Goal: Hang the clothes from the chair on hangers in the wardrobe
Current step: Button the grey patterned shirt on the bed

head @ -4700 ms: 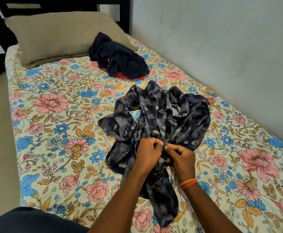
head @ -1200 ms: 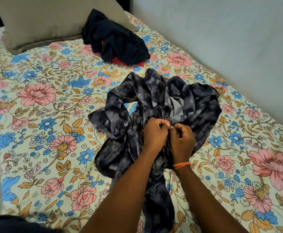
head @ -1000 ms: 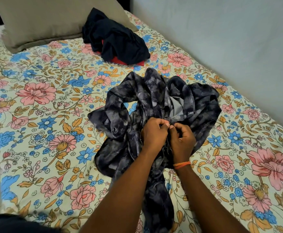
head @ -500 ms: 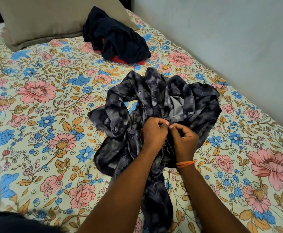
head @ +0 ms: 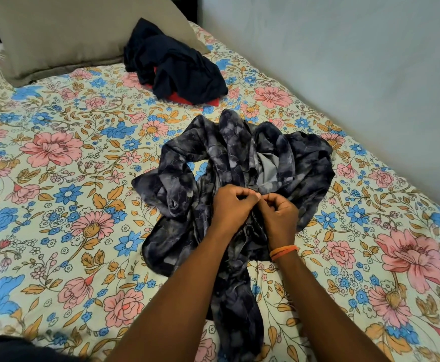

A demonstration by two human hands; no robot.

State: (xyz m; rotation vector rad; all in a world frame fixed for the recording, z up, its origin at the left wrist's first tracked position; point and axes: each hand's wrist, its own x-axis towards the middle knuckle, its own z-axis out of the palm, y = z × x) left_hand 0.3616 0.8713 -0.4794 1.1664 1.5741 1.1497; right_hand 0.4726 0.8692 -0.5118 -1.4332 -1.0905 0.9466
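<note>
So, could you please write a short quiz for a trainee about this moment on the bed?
1. True or false: both hands pinch the grey patterned garment.
2. Which wrist has the orange band?
3. What lies beside the pillow: A) hanger B) dark navy garment over something red C) towel?

Key: 1 true, left hand and right hand meet at one spot. 2 right. 3 B.

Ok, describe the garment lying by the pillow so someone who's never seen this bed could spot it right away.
On the floral bedsheet, look to the far end where the beige pillow lies. Against its right corner sits a crumpled plain navy garment with red fabric under it. Unlike the mottled grey shirt nearer, it is untouched.
</note>
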